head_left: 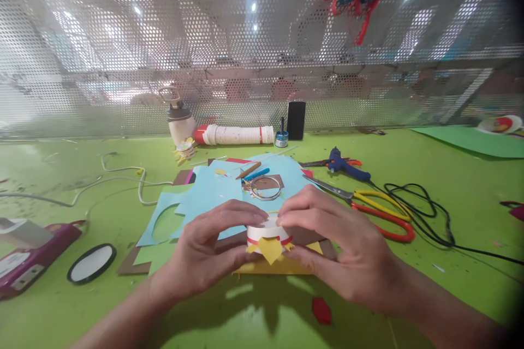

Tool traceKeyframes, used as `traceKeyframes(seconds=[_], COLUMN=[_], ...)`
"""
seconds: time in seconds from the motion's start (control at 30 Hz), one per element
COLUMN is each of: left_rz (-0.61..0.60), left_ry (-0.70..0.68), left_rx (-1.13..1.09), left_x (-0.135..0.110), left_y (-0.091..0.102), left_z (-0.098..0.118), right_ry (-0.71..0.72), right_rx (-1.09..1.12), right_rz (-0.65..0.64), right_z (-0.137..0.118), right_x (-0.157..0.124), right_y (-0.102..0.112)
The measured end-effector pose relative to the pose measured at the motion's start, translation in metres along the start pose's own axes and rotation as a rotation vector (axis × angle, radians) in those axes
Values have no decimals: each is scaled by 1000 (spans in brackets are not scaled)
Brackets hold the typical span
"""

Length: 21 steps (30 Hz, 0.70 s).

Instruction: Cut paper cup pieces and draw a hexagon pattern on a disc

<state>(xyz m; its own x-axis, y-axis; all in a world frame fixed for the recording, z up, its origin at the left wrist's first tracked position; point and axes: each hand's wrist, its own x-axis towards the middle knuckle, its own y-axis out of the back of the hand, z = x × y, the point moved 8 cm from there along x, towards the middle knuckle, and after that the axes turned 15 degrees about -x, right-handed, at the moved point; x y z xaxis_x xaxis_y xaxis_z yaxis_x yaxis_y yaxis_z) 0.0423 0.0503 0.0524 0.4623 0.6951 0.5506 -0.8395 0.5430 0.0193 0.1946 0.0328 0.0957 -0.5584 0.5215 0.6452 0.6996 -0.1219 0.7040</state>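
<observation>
Between my two hands is a small white paper cup piece [256, 233] with a red band and yellow paper cut-outs on its side. My left hand [213, 242] pinches its left side, fingers on top and thumb below. On the right side my right hand [335, 242] grips it the same way. The piece is held above the table, over sheets of yellow paper [270, 268] and light blue paper [216, 180]. A red paper scrap [321, 310] lies below my right hand. What the fingertips press on at the top is partly hidden.
Scissors with yellow and red handles [380, 207] and a blue glue gun [344, 165] with a black cord lie right. At left are a purple power strip [45, 251] and a black-rimmed disc [91, 263]. A cup stack [237, 134], a bottle [180, 122] and a phone [296, 120] stand behind.
</observation>
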Motion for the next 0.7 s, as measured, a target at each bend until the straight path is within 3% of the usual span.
traceKeyframes(seconds=[0.3, 0.6, 0.7], left_rz=[53, -24, -55], left_ry=[117, 386, 430], left_rx=[-29, -548, -610], left_x=[4, 0, -2], left_y=[5, -7, -8], left_z=[-4, -30, -34], right_ry=[-115, -307, -347], right_rx=[162, 376, 447], right_rz=[-25, -207, -246], right_z=[16, 35, 40], right_x=[5, -1, -4], right_y=[-1, -20, -26])
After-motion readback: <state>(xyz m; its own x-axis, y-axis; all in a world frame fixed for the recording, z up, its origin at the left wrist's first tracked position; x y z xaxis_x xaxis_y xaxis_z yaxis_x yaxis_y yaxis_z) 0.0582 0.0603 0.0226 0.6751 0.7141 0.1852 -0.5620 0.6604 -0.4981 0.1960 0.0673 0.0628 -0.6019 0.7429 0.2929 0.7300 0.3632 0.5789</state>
